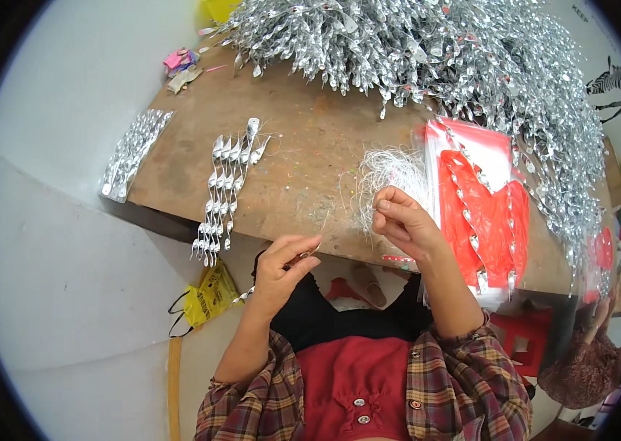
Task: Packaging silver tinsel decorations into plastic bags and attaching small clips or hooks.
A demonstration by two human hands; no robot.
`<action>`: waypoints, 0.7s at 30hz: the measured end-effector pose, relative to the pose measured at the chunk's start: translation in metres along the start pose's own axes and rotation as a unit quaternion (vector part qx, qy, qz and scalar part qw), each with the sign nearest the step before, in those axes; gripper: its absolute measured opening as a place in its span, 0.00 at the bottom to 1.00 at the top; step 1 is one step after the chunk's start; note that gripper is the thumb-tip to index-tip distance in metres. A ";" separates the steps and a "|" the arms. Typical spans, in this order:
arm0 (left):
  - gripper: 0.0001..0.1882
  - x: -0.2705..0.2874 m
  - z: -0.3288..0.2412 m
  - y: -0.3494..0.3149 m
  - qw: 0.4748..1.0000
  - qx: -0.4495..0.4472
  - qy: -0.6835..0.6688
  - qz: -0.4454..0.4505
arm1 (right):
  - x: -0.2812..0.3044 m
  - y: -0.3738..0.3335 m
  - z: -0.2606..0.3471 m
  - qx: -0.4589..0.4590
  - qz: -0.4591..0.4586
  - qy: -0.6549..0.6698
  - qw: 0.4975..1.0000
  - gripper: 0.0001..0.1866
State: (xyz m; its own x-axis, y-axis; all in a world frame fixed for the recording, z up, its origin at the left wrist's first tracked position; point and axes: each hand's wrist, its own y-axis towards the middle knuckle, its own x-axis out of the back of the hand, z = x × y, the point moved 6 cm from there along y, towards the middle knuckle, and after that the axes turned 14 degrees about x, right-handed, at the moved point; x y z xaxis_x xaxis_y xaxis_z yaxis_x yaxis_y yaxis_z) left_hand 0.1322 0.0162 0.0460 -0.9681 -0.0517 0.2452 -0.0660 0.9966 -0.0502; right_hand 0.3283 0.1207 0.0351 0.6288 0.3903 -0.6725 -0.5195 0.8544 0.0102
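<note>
My left hand (286,262) is just off the table's front edge, thumb and forefinger pinched on a thin thread (325,222) that sticks up from the fingertips. The end of a twisted silver strip (243,295) shows beside that wrist; whether the hand holds it is hidden. My right hand (404,222) is raised over the edge with thumb and forefinger pressed together; what they grip is too fine to make out. Behind it lies a loose tangle of white threads (391,173). Several twisted silver strips (222,184) lie side by side left of my hands, overhanging the edge.
A big heap of silver spirals (399,44) covers the table's far side. Red and clear plastic bags (483,213) lie at right with spirals on top. More silver strips (134,154) line the left edge. A yellow bag (211,298) is below; another person (582,367) sits at right.
</note>
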 end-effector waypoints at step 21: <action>0.08 -0.043 0.013 0.005 0.949 0.181 -0.237 0.101 | -0.023 -0.021 -0.028 -0.091 0.078 -0.056 0.991 0.06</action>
State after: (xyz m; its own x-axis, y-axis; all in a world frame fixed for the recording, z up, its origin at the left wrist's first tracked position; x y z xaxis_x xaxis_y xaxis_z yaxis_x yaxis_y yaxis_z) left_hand 0.1706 0.0223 0.0223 -0.9642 0.0286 -0.2636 0.1364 0.9061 -0.4005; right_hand 0.3087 0.0846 0.0297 0.5876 0.5574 -0.5865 -0.7051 0.7083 -0.0333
